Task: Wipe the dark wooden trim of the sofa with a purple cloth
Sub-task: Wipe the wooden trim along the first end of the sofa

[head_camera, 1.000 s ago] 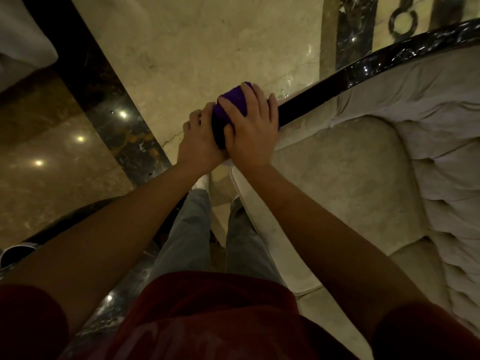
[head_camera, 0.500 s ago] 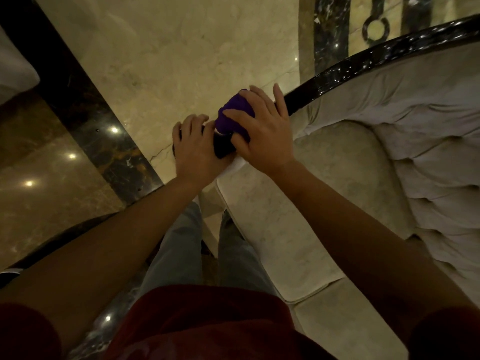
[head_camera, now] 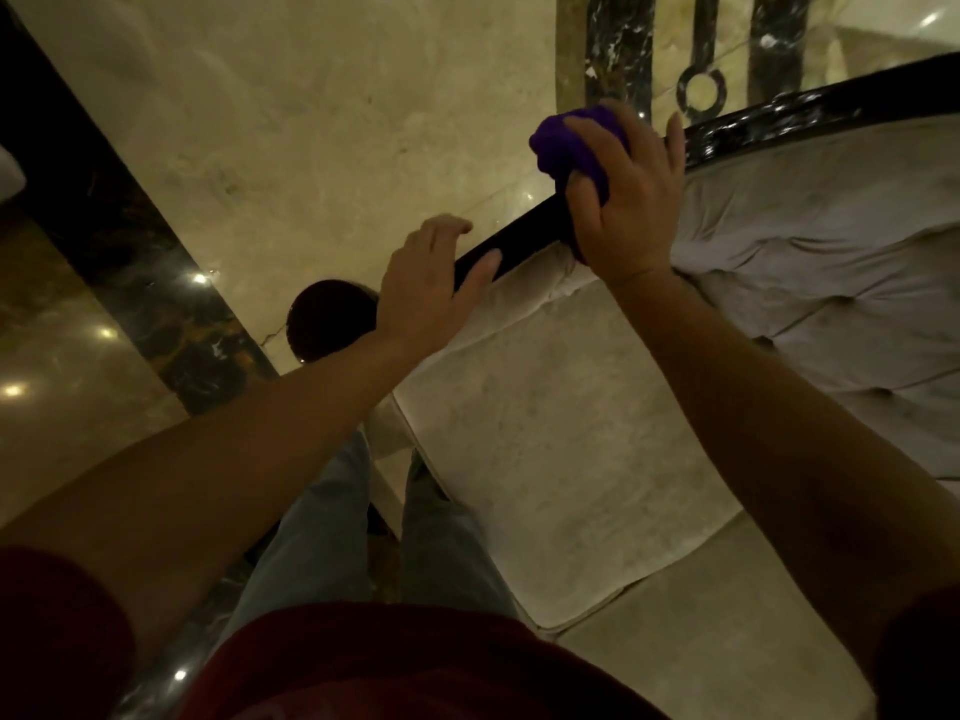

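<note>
Grand lounge: polished marble floor (inlaid), tufted sofa.

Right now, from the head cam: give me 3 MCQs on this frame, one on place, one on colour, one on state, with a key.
1. Where is the cloth?
A. on the floor
B. on the dark trim, under the right hand
C. on the seat cushion

2. What colour is the cloth?
A. purple
B. white
C. green

3. What is the left hand doing?
A. holding the cloth
B. hanging at the person's side
C. open, resting at the trim's lower end, holding nothing

Key:
1 B: the right hand presses the bunched cloth onto the trim.
2 A: purple folds show between the fingers.
3 C: the left hand's fingers are spread over the trim, with nothing in them.
</note>
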Motion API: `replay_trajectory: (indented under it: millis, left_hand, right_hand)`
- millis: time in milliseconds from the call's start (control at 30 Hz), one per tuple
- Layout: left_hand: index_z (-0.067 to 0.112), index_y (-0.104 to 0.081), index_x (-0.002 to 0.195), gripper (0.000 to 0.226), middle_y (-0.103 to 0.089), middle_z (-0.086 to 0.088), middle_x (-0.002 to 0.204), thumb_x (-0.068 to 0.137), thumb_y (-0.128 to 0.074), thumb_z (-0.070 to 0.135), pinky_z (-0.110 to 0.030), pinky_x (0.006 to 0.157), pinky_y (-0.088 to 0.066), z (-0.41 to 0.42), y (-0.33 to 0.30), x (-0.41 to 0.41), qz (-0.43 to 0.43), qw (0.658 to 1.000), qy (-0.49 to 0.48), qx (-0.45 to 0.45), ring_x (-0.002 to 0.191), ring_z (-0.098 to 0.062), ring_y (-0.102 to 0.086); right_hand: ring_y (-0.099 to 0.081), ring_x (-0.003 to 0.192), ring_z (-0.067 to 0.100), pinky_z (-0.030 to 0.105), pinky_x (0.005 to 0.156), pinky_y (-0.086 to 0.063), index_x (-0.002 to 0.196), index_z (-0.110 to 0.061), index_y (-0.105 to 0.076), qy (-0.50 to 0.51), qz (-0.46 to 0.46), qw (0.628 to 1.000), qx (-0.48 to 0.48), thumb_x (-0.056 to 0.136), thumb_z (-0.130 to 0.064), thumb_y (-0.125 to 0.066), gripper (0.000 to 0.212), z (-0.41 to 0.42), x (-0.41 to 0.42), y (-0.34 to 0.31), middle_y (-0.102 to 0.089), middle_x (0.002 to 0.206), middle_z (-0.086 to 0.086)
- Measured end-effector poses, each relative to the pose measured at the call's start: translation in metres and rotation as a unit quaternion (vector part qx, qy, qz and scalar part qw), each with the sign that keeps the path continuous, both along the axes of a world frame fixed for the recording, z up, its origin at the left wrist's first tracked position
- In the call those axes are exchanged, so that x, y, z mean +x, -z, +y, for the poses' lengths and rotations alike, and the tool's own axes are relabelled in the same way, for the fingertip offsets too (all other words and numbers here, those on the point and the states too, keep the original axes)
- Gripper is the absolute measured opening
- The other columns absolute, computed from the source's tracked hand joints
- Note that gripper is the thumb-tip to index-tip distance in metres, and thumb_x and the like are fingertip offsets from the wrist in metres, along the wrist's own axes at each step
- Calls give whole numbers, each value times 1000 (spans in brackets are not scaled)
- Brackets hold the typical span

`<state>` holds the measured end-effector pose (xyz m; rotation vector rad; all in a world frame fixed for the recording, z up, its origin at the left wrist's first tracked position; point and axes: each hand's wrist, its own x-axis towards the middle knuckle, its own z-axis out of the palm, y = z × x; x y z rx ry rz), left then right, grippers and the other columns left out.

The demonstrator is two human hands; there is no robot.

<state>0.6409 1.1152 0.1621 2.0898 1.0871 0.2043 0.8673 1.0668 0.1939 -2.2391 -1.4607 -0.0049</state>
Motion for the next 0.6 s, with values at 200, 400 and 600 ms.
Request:
replay_trajectory:
  millis: [200, 400, 600]
  left_hand:
    - [11, -59, 124, 60, -59, -7, 129, 101, -38, 63, -43, 70, -53, -4, 7, 17, 36, 991, -114, 59, 101, -25, -66]
    - [14, -57, 121, 58, -68, -8, 109, 101, -33, 63, -47, 73, -53, -3, -1, 20, 69, 991, -119, 9, 88, -30, -66]
    - [8, -59, 95, 55, -64, -13, 95, 110, -25, 49, -45, 77, -45, 9, -9, 43, 113, 982, -137, -70, 88, -33, -61]
  right_hand:
    - [-44, 143, 40, 58, 115, -41, 144, -25, -61, -29, -5, 999, -19, 90, -21, -61, 54, 6, -9, -11, -54, 153, 14]
    - [-57, 131, 35, 55, 110, -40, 109, -22, -80, -74, 35, 997, -13, 86, -24, -66, 27, 8, -57, -10, -69, 133, 7]
    - [-66, 109, 34, 47, 100, -45, 99, -17, -82, -67, 24, 997, 22, 91, -34, -76, 19, 11, -34, -9, -75, 115, 8]
